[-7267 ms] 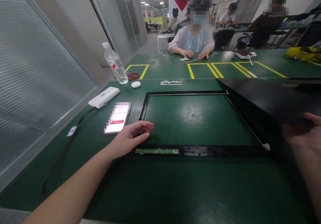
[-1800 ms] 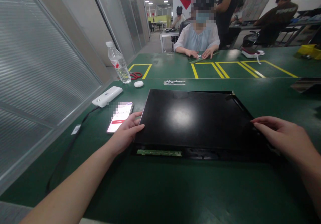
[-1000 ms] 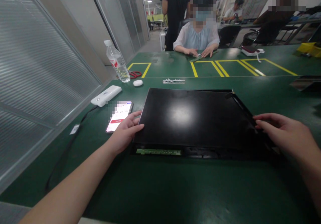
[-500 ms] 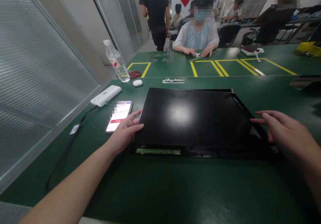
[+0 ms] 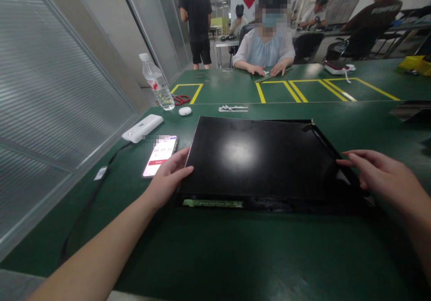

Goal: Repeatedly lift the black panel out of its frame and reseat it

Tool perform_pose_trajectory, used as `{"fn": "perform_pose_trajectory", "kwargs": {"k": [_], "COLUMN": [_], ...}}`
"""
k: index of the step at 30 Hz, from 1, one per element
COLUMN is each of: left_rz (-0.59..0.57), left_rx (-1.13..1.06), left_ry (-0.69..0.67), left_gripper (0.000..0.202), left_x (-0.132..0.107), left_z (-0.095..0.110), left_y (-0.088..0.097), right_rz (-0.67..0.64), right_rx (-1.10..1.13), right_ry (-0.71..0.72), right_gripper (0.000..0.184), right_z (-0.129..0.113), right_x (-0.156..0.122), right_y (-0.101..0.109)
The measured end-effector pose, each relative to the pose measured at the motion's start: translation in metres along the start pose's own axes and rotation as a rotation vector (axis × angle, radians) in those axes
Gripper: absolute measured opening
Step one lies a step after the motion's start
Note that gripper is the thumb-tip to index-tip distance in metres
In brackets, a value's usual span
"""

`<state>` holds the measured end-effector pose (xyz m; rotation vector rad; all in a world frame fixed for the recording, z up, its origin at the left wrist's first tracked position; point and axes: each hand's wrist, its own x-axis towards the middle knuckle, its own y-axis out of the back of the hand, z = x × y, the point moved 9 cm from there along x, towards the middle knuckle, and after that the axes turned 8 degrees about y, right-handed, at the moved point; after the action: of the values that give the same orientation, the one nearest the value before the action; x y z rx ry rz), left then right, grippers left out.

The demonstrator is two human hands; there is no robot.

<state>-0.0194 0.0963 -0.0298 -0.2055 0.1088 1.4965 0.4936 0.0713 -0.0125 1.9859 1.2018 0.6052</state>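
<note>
A black LCD panel [image 5: 259, 166] lies over a black frame [image 5: 328, 143], whose rim shows along the back and right. The panel sits shifted left, with its left edge past the frame. Along the near edge runs a green circuit strip [image 5: 213, 203]. My left hand [image 5: 173, 173] grips the panel's left edge, thumb on top and fingers around the side. My right hand [image 5: 377, 173] is at the right side, fingertips pinched together against the panel's right edge beside the frame rim. What lies under its fingers is partly hidden.
Left of the panel lie a lit phone [image 5: 160, 156], a white power bank [image 5: 143, 128] with a dark cable, a small white case [image 5: 185, 111], red-handled scissors [image 5: 182, 99] and a water bottle [image 5: 156, 83]. White scraps [image 5: 233, 108] lie behind the panel. A masked person sits opposite.
Thumb and fingers of my right hand have shifted slightly at the panel's right edge. The panel barely moves. In the background, a standing person in black has moved left.
</note>
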Motion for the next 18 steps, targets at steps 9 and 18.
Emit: {"fn": "perform_pose_trajectory", "kwargs": {"k": [9,18], "left_rz": [0.064,0.067], "left_rx": [0.522,0.925], "left_ry": [-0.12,-0.216], "left_gripper": [0.061,0.065], "left_x": [0.004,0.009], "left_z": [0.0,0.001], "left_y": [0.012,0.001], "right_rz": [0.033,0.056], "right_rx": [0.211,0.35], "right_ry": [-0.022,-0.05], "right_gripper": [0.062,0.058], "right_z": [-0.004,0.003], "right_x": [-0.005,-0.001], "right_y": [-0.002,-0.005]}}
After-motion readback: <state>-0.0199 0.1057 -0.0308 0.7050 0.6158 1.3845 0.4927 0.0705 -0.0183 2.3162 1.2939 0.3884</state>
